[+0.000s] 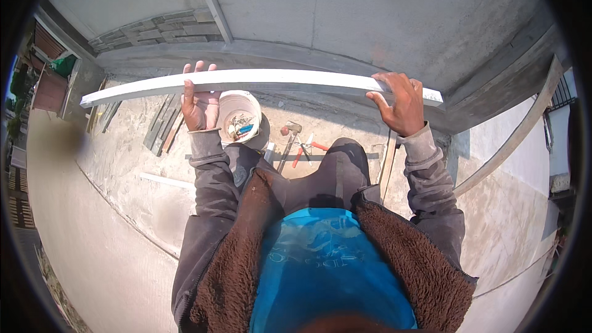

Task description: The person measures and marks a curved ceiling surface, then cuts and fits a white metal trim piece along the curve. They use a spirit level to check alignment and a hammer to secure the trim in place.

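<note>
A long, straight-edged white bar stretches crosswise in front of me, above the ground; its material I cannot tell. Under its left part, my left hand is turned palm up, with the thumb on the near side and the fingertips showing past the far edge. Close to the bar's right end, my right hand grips it from above, thumb on the near side. Below the bar is a whitish bucket with small pieces and a blue item in it. Near my knees lie a hammer and a red-handled hand tool.
Ahead rises a grey wall with a strip of stone cladding at the left. Several dark strips and a white strip lie on the rough concrete floor. On the right, a long curved-looking edge borders paler ground.
</note>
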A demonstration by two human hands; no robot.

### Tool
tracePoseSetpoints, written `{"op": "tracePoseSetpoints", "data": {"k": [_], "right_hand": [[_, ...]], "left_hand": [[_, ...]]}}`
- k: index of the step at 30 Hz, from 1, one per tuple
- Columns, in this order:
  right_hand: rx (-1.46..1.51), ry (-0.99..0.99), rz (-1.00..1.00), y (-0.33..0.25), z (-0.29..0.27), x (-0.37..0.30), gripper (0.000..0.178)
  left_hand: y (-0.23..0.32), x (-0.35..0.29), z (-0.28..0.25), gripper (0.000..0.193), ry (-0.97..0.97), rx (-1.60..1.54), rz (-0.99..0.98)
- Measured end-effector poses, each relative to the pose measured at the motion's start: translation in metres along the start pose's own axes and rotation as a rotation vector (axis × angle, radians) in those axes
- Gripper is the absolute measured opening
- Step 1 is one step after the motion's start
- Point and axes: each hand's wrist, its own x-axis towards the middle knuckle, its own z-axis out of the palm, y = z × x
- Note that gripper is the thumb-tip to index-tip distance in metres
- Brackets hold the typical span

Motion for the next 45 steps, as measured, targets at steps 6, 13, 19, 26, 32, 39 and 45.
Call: {"op": "tracePoseSetpoints", "data": {"k": [6, 13, 19, 26, 32, 39, 45], "right_hand": [[-0.347, 0.200, -0.185, 0.021, -0.076, -0.002, 0.059], [-0.582, 0.361, -0.157, 0.101, -0.153, 0.010, 0.071], [-0.661, 0.372, -0.161, 0.178, -0.164, -0.002, 0.074], [-0.686, 0.392, -0.148, 0.227, -0.162, -0.008, 0.069], [-0.628, 0.359, -0.168, 0.248, -0.153, 0.006, 0.066], [-0.697, 0.369, -0.112, 0.285, -0.142, 0.012, 0.061], [-0.809, 0.384, 0.008, 0.283, -0.148, 0.006, 0.056]], "left_hand": [[-0.013, 0.059, 0.117, 0.051, -0.163, 0.129, -0.089], [-0.064, 0.132, 0.198, 0.063, -0.140, 0.176, -0.116], [-0.127, 0.150, 0.223, 0.058, -0.129, 0.193, -0.158], [-0.163, 0.159, 0.241, 0.070, -0.114, 0.190, -0.231], [-0.178, 0.176, 0.242, 0.069, -0.104, 0.224, -0.227], [-0.188, 0.189, 0.243, 0.063, -0.095, 0.264, -0.214], [-0.208, 0.191, 0.247, 0.062, -0.062, 0.236, -0.194]]}}
